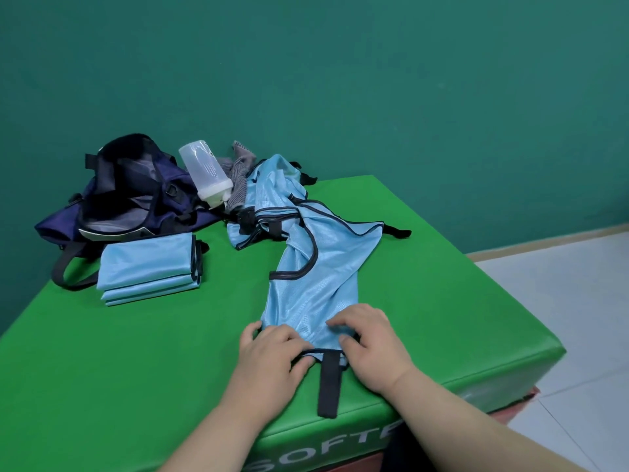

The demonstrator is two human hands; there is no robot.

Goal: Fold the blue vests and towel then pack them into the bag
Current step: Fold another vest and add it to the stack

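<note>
Both hands — left hand (272, 349) and right hand (371, 338) — pinch the near hem of a crumpled blue vest (313, 287) on the bench (136, 352); one folded stack (149, 267) lies beside the open bag (143, 195), but this vest, the heap (272, 195) behind and the grey towel (238, 185) await folding, nothing visibly packed.

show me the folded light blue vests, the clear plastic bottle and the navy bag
folded light blue vests (146, 264): head view, top vest's face
clear plastic bottle (204, 172): head view, mid body
navy fabric bag (58, 226): head view, left side panel
</note>
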